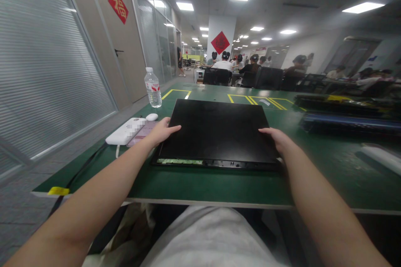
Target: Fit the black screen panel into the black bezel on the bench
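A black flat screen panel (216, 133) lies face up on the green table (213, 190) in front of me. Along its near edge runs a strip with a green circuit board (180, 161) showing at the left. My left hand (163, 130) grips the panel's left edge, thumb on top of the dark surface. On the opposite edge, my right hand (277, 138) holds the panel the same way, its thumb resting over the rim. The fingers beneath both edges are mostly hidden.
Left of the panel are a water bottle (153, 87), a white power bank (125, 130), a phone (142, 133) and a small white case (152, 117). Dark panels (351, 122) are stacked at the right, near a white bar (382, 157). Several people sit farther back.
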The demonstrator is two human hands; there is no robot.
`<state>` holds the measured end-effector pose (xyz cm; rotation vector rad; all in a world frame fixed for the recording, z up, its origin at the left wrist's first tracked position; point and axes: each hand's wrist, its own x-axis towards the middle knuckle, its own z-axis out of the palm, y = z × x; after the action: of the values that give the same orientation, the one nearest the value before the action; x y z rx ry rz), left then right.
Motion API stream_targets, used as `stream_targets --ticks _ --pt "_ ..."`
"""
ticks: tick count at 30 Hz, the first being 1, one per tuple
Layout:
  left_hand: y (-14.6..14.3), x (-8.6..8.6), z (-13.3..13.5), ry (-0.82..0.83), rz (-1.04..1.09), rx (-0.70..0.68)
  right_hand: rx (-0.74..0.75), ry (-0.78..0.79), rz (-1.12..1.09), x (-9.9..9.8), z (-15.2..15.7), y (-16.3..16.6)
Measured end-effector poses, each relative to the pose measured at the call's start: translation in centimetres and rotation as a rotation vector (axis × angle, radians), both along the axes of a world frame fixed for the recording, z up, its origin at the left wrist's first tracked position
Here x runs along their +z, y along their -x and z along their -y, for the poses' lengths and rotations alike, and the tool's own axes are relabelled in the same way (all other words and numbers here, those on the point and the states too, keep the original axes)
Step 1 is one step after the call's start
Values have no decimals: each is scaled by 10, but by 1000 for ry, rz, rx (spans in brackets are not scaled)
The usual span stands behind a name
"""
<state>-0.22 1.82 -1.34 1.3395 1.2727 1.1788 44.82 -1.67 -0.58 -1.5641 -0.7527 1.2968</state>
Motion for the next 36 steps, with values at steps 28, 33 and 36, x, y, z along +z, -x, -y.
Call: stream_targets --ticks 28,33,36 --pt "-2 3 2 18 -24 37 -45 35 -22 1 0 1" --pt "-3 6 4 27 -20 36 -53 59 -41 2 1 1" --pt "-3 6 5 19 -39 34 -34 79 -52 3 2 1"
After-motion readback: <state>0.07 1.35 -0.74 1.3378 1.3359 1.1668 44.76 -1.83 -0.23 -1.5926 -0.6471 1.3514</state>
